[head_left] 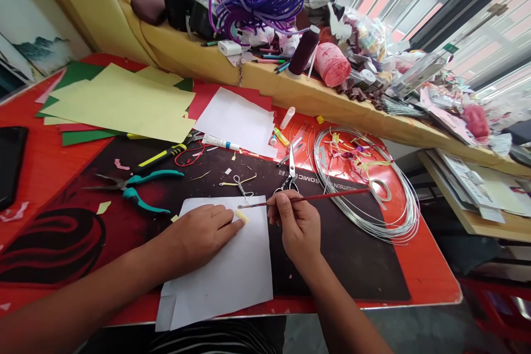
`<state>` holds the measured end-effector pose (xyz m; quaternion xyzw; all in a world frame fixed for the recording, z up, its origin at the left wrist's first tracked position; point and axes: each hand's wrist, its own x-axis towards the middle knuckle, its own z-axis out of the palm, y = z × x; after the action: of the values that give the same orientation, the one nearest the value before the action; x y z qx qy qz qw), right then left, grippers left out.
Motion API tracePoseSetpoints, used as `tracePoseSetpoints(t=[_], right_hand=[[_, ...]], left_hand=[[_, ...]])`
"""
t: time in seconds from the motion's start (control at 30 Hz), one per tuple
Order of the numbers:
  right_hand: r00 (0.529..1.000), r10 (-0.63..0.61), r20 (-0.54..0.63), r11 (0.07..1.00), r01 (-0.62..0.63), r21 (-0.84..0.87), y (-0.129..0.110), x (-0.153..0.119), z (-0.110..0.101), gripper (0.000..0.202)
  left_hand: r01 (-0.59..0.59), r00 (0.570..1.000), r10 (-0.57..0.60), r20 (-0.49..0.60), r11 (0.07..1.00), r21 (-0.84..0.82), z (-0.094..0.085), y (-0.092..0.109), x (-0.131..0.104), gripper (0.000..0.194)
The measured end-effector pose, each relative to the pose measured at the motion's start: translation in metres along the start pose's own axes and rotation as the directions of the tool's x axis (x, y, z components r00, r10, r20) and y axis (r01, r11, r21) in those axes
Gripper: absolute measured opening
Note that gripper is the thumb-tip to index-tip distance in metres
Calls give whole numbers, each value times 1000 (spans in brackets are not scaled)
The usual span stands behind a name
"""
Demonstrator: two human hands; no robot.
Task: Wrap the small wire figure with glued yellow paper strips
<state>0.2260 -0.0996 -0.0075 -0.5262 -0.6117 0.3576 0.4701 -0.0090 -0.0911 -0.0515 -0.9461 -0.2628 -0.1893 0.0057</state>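
Observation:
My right hand (299, 227) pinches a thin paintbrush (332, 195) with a dark red handle. The brush tip points left, over a small yellow paper piece (241, 215) on a white sheet (232, 276). My left hand (203, 232) lies palm down on that sheet, fingers together, with a fingertip pressing the yellow piece's edge. Just beyond the sheet lies a small twisted wire figure (240, 183) with yellow-wrapped arms. Scissors (292, 168) lie beyond my right hand, their blades pointing away. Pliers with teal handles (136, 185) rest to the left.
A coil of silver wire (332, 193) and a tape roll (380, 191) lie at right. Coloured paper sheets (124, 99) are stacked at back left. A yellow-black cutter (161, 155) and a white tube (219, 141) lie nearby. A cluttered ledge (199, 66) runs behind the table.

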Motion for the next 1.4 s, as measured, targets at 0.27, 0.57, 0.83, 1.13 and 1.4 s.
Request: tracePoseSetpoints(t=[0.27,0.57,0.83,1.13,1.4], right_hand=[[997,22,71,999,-20,-38,-1,-1,1,40],[999,21,32,1000,-21,6,1,0,-2,38],[999,25,46,999,-23,-49,1,0,-1,40],[998,27,-55,1000,-27,9,-13,34,-18,42],[968,-137,-209,988,119,-96,-24,128,-42,37]], left_hand=[[2,1000,-2,3,1000,-1,-3,0,1,43],[-13,999,13,-30,1000,4,-3,0,2,37],[-6,1000,6,-11,1000,-11,-2,0,0,32],[18,995,-25,-97,997,-70,6,0,-5,39],[42,988,-56,-146,994,-100,16,-1,-9,48]])
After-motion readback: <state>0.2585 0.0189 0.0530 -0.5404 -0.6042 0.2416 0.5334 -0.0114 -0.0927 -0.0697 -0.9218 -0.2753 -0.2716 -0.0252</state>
